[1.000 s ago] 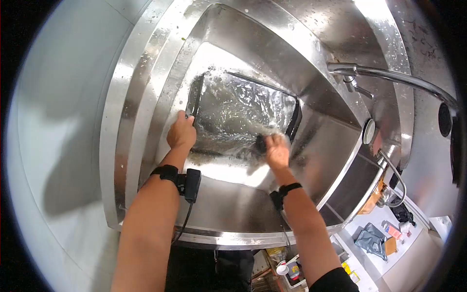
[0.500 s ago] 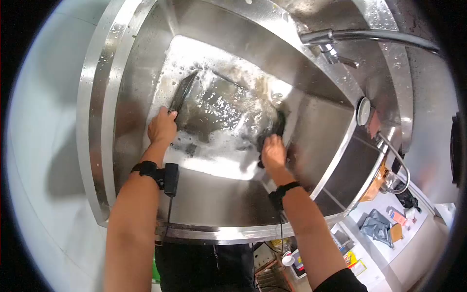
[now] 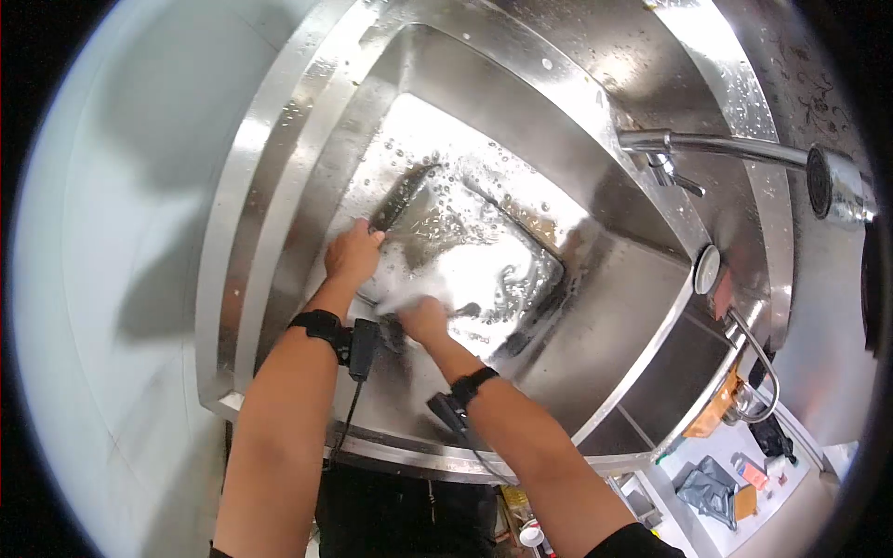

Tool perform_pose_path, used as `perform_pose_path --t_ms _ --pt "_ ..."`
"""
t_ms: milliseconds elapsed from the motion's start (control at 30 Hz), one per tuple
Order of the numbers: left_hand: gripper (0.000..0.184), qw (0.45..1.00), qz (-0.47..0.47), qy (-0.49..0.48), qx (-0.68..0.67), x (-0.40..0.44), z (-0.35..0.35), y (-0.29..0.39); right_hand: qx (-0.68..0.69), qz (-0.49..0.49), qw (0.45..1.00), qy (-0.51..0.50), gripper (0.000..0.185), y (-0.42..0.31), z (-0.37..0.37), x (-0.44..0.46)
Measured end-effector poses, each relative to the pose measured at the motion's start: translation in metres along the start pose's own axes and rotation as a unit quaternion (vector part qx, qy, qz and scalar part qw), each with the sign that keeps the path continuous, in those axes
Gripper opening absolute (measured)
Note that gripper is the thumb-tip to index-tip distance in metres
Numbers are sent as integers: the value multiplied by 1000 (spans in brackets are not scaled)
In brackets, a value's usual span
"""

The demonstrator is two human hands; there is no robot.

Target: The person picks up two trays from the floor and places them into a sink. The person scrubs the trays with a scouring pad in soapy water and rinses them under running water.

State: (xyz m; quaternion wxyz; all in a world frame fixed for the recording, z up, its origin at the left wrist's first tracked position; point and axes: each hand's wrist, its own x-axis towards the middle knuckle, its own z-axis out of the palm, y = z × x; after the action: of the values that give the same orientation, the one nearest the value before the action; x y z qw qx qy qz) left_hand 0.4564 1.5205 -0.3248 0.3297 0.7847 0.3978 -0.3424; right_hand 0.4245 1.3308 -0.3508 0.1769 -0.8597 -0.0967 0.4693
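Observation:
A wet rectangular tray [image 3: 442, 221] with dark edges lies in the steel sink [image 3: 521, 102], its surface glaring with reflected light. My left hand [image 3: 353, 253] is closed on the tray's left edge, thumb toward the inside. Over the near left part of the tray is my right hand [image 3: 425, 321], its fingers smeared by motion. A pale blur shows just ahead of those fingers; whether they hold anything I cannot make out. Black straps with small boxes and cables sit on both wrists.
A chrome faucet [image 3: 716, 145] reaches in from the right, ending in a round head [image 3: 831, 184]. A round white lid [image 3: 707, 270] rests on the sink divider. At lower right a white surface holds a grey bag [image 3: 709, 493] and small packages.
My right hand has moved left, from the tray's right end to its near left part. The left hand stays on the left edge. The view has shifted, and the faucet head now shows.

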Motion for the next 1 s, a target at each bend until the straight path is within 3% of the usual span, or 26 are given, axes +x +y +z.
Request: perform_pose_path --t_ms 67,167,267,333,400,467,533,633,733,800,833,867,900,967,1000 --pt "40 999 33 27 4 -5 10 -10 106 -19 994 16 40 -40 27 33" --pt "39 998 48 25 13 11 6 -28 237 -17 971 -22 49 -91 -9 12" --pt "33 995 96 -18 27 -13 -20 -1 249 -39 968 9 46 -96 -34 -36" --pt "32 982 186 5 36 -31 -39 10 241 -57 961 125 53 -104 -38 -50" --pt "35 980 197 -2 -4 -74 -73 35 215 -99 944 229 51 -111 -44 -69" --pt "37 971 236 -23 -23 -116 -111 67 282 -9 951 123 45 -124 -88 -99" --pt "38 940 340 7 -23 -140 -119 79 311 -29 941 128 42 -118 -119 -127" --pt "39 886 433 -131 -95 -166 -122 92 380 -55 910 157 37 -110 -156 -172" --pt "31 799 556 -146 -179 -196 -107 105 390 -56 900 184 39 -74 -177 -209" --pt "30 781 461 -269 -325 -201 -102 102 464 30 870 166 41 -50 -207 -243" --pt "29 757 406 -328 -393 -198 -99 99 513 55 832 205 47 -41 -221 -259" --pt "25 793 356 -301 -393 -178 -90 87 559 81 788 245 53 -32 -232 -273" --pt "27 824 331 -222 -403 -155 -78 75 565 70 778 267 55 -22 -242 -283" --pt "48 926 159 -109 -324 -106 -44 44 583 37 757 292 58 6 -253 -293" --pt "55 947 94 -101 -289 -82 -22 28 595 15 746 297 57 29 -250 -291"
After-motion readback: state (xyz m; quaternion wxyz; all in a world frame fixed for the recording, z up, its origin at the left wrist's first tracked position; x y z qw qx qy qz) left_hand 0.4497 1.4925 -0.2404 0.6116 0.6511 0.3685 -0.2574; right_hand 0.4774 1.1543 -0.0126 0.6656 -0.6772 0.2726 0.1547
